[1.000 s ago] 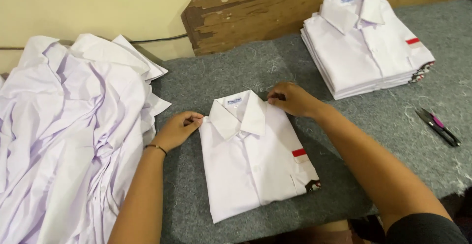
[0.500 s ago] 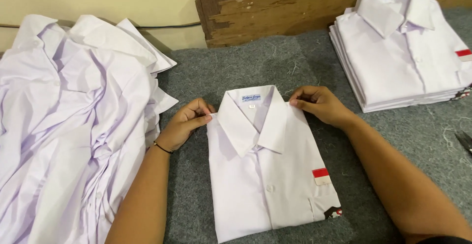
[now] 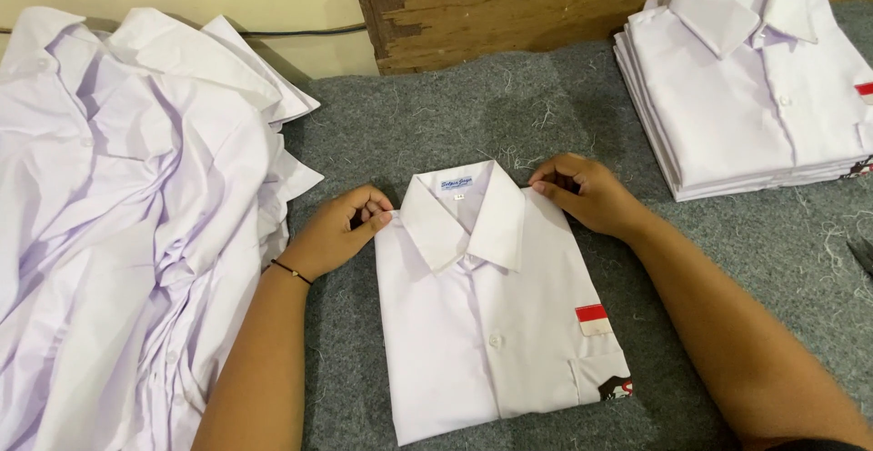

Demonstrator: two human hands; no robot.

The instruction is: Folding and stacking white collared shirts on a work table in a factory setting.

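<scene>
I see folded white shirt [image 3: 496,315] at near edge of grey felt table [image 3: 564,105], centre. Left hand [image 3: 341,231] pinching left shoulder corner, right hand [image 3: 587,192] pinching right one by collar. Judging step: squaring shoulders. Next move needs even tension, collar kept centred.

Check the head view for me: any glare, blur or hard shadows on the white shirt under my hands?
Head view: sharp, no motion blur; the folded shirt shows soft, even light with no blown-out glare, its collar and buttons readable. Only faint shadows lie beside the left hand and the right hand on the grey felt table. The loose shirt pile shows a slight lilac cast in its creases.
</scene>
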